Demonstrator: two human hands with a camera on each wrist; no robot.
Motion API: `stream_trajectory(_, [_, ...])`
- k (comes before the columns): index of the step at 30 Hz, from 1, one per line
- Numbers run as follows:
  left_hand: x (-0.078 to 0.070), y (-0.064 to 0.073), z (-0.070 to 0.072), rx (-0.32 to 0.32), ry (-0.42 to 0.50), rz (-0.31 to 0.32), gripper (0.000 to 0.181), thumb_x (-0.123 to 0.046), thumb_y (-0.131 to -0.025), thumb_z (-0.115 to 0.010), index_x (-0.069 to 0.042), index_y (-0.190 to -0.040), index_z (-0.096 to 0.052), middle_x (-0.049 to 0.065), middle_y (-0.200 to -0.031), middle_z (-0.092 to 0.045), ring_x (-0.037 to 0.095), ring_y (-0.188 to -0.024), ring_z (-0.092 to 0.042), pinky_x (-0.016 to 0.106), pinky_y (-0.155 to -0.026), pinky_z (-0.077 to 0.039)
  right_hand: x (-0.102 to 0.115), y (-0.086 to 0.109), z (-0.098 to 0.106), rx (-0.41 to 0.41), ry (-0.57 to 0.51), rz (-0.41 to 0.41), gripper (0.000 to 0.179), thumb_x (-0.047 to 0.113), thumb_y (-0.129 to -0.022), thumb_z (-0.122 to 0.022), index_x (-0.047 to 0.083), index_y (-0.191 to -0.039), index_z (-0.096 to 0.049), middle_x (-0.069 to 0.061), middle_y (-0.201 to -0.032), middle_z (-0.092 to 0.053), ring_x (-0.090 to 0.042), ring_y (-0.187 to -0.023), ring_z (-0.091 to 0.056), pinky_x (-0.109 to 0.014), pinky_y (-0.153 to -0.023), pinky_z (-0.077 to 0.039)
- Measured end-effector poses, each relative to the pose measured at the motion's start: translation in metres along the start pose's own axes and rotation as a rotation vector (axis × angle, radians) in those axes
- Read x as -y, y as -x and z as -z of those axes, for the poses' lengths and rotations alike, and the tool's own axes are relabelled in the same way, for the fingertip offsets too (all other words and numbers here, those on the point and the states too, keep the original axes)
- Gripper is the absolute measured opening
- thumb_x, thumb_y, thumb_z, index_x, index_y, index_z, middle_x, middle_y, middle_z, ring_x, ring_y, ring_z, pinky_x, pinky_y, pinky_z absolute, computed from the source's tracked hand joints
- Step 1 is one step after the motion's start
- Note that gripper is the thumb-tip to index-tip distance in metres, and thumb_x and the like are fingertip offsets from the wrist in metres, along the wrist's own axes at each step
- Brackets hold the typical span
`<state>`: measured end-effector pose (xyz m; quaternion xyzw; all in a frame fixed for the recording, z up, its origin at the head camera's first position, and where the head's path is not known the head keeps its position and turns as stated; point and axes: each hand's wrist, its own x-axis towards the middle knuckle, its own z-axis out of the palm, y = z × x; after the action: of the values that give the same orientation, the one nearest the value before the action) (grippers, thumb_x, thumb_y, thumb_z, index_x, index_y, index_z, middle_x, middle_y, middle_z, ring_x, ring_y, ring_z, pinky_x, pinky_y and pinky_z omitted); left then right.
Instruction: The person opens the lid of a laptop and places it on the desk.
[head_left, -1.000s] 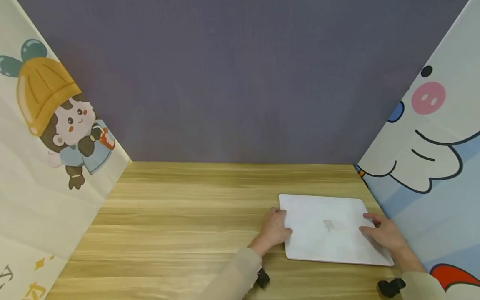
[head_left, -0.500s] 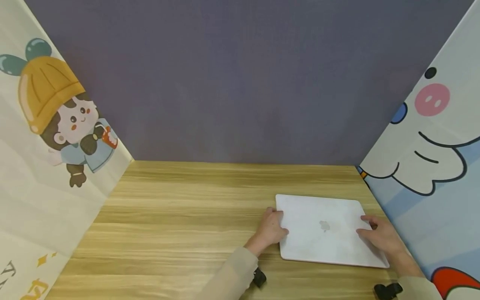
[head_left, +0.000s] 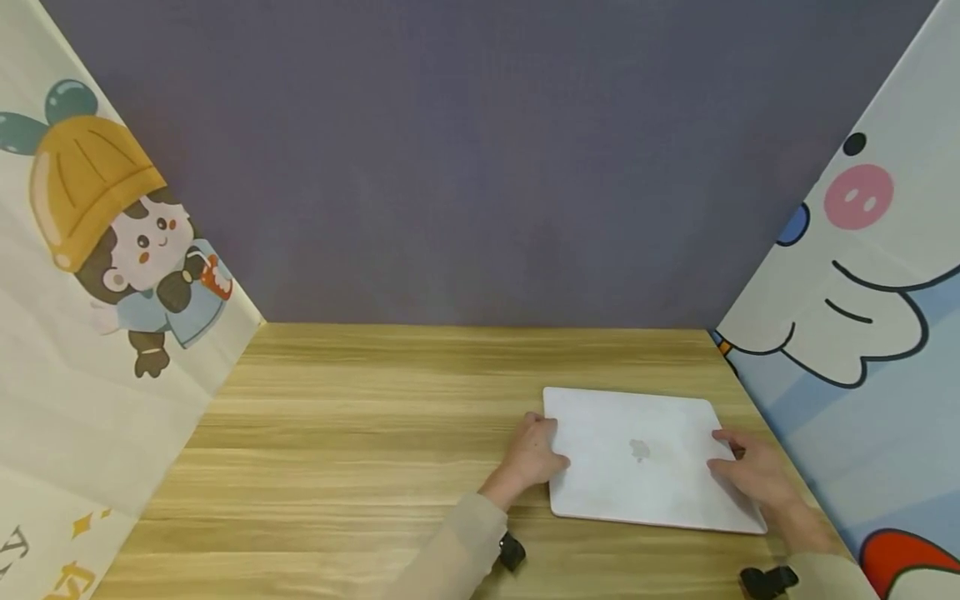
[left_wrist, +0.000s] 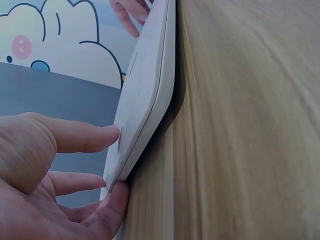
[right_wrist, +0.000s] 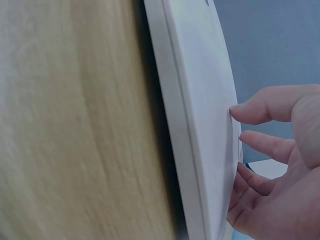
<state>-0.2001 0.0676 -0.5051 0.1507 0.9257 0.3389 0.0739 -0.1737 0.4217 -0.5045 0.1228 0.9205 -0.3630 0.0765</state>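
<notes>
A closed silver laptop (head_left: 652,479) with an apple logo on its lid lies on the right part of the wooden table. My left hand (head_left: 531,454) grips its left edge, the thumb on the lid. In the left wrist view, fingertips (left_wrist: 119,195) touch the laptop's (left_wrist: 142,85) side near the corner. At the opposite edge, my right hand (head_left: 757,475) holds the laptop with thumb on the lid and fingers at the side. The right wrist view shows that hand (right_wrist: 285,150) beside the laptop's lid (right_wrist: 205,100); some fingertips are hidden behind the edge.
The wood-grain table (head_left: 337,450) stretches to the left of the laptop. A grey panel (head_left: 480,167) stands behind it. Cartoon-printed sheets border the left (head_left: 60,433) and right (head_left: 900,417), the right one close to my right hand. Each wrist carries a small black device.
The laptop has slid a little to the left along the table, with both hands moving along with it. Their hold on its edges looks the same.
</notes>
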Motion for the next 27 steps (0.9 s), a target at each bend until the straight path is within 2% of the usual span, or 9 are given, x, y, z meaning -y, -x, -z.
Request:
stream_trajectory(5, [0.002, 0.001, 0.0, -0.002, -0.017, 0.004, 0.052, -0.013, -0.08, -0.083, 0.005, -0.125, -0.065, 0.019, -0.126, -0.057, 0.03, -0.117, -0.055, 0.037, -0.098, -0.051, 0.001, 0.002, -0.004, 0.01, -0.003, 0.013, 0.071, 0.011, -0.088, -0.069, -0.018, -0.144, -0.038, -0.047, -0.148, -0.027, -0.062, -0.135, -0.03, -0.069, -0.108, -0.033])
stream_trajectory(11, [0.005, 0.001, 0.003, -0.002, -0.05, -0.009, 0.047, -0.014, -0.079, -0.083, 0.003, -0.119, -0.067, 0.019, -0.124, -0.057, 0.03, -0.114, -0.056, 0.036, -0.096, -0.052, 0.004, 0.002, -0.007, 0.013, 0.006, -0.005, 0.072, 0.014, -0.089, -0.07, -0.016, -0.146, -0.038, -0.047, -0.149, -0.025, -0.062, -0.135, -0.029, -0.07, -0.108, -0.032])
stream_trajectory(20, [0.014, 0.001, 0.01, 0.036, -0.006, 0.009, 0.054, -0.01, -0.081, -0.081, 0.005, -0.129, -0.062, 0.022, -0.132, -0.053, 0.032, -0.119, -0.052, 0.041, -0.099, -0.051, 0.013, 0.007, -0.011, 0.003, 0.064, 0.021, 0.068, 0.018, -0.088, -0.072, -0.013, -0.143, -0.044, -0.044, -0.143, -0.036, -0.054, -0.123, -0.043, -0.066, -0.1, -0.041])
stream_trajectory(27, [0.02, 0.004, 0.018, 0.033, 0.017, 0.029, 0.06, -0.011, -0.082, -0.08, 0.006, -0.135, -0.058, 0.023, -0.136, -0.051, 0.034, -0.124, -0.051, 0.043, -0.102, -0.05, 0.019, 0.008, -0.015, 0.003, 0.119, 0.07, 0.067, 0.022, -0.089, -0.074, -0.012, -0.14, -0.049, -0.043, -0.14, -0.042, -0.049, -0.114, -0.05, -0.063, -0.092, -0.047])
